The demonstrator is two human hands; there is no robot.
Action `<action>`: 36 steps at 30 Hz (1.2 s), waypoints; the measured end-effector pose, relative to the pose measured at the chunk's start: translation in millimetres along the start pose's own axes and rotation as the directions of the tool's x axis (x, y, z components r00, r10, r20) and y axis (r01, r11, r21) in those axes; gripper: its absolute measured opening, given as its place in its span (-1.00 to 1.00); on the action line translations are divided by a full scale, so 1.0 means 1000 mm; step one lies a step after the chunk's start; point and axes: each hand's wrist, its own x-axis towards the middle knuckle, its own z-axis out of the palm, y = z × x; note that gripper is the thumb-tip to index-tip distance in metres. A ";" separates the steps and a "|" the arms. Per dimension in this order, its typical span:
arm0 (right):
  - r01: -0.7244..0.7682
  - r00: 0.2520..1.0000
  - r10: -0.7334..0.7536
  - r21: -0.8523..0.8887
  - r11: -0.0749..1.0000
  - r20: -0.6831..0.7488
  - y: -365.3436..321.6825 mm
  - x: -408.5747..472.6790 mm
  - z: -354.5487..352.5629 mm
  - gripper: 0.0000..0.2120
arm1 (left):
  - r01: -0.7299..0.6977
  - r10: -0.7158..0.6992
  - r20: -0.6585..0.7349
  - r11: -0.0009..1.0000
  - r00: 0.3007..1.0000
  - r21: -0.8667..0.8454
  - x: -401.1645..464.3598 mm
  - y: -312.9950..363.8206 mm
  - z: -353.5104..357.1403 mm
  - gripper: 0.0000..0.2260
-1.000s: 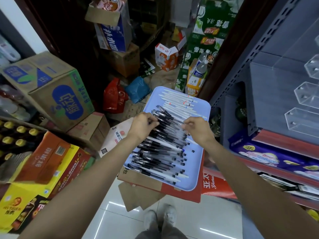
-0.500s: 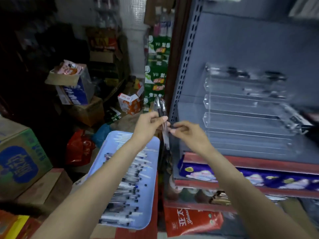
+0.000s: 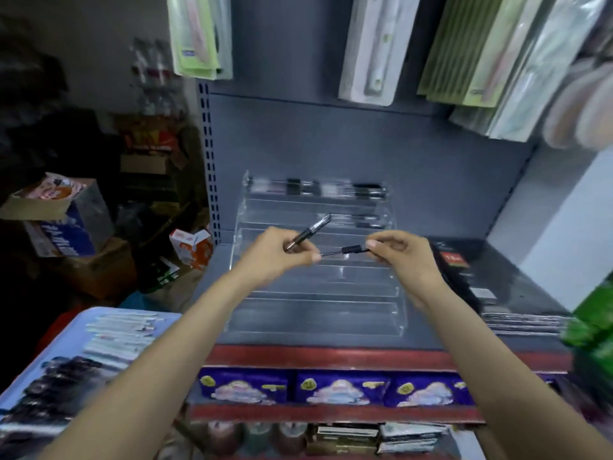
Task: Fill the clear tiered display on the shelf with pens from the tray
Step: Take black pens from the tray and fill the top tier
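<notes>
Both hands up in front of the display (image 3: 315,293), which sits on the grey shelf (image 3: 517,287). Left hand (image 3: 275,257) fingers curled round a black pen (image 3: 308,232), pen tilted up and to the right, cap end over the upper tiers. Right hand (image 3: 403,260) pinches the end of a second pen (image 3: 348,250) lying roughly level between the two hands; its thin tip reaches the left thumb. Display top tier holds a row of pens (image 3: 318,187), second tier a few more on its right side, lower tiers look bare. Tray (image 3: 76,330) at lower left, blurred, with white pens toward the far end and black ones nearer. Packets (image 3: 368,48) hang above the shelf; purple packs (image 3: 338,390) on the shelf below; boxes (image 3: 59,224) stacked at left
</notes>
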 end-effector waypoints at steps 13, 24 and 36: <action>-0.037 0.999 0.027 -0.241 0.970 -0.044 0.022 0.089 -0.072 -0.62 | 0.144 -0.017 -0.296 0.901 0.955 0.410 0.105 0.015 0.028 -0.89; 0.202 0.979 -0.159 -0.641 0.740 0.125 0.039 0.123 -0.072 -0.53 | 0.103 -0.078 -0.068 0.826 0.995 0.554 0.156 0.009 0.033 -0.95; 0.222 0.969 -0.047 -0.774 0.593 0.242 0.049 0.133 -0.066 -0.73 | -0.048 -0.080 0.128 0.638 0.989 0.769 0.151 0.013 0.037 -0.69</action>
